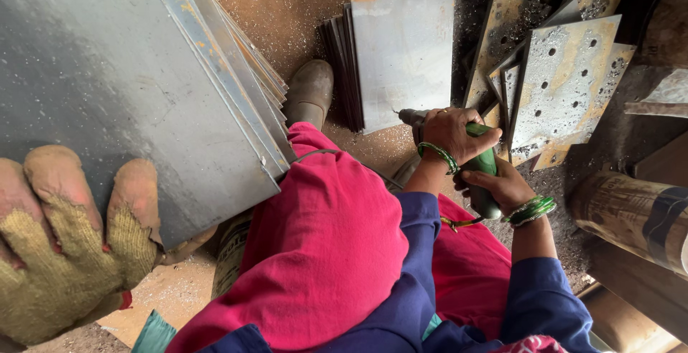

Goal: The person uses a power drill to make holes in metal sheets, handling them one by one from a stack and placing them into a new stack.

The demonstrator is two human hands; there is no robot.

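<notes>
Evidently mid-drilling, your left hand (453, 132) and right hand (504, 187) clasped the green electric drill (487, 163) tightly, bit on the grey steel plate (405, 45) at 12 o'clock; steady pressure seemed needed.

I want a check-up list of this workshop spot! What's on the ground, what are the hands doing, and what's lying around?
Surface: dirt floor strewn with metal shavings.
Job's things: green drill, tip against a grey steel plate that tops a small stack.
Clutter: rusty plates with holes piled at the right; large steel sheets stacked at the left.
Grippers: left hand clasps the drill's front; right hand grips its rear handle; both bare, with green bangles.
Cables: thin dark cable lies over the pink-clad knee.
Surroundings: another person's gloved hand against the large sheets; a boot beside the stack; a brown cylinder at the right.
</notes>
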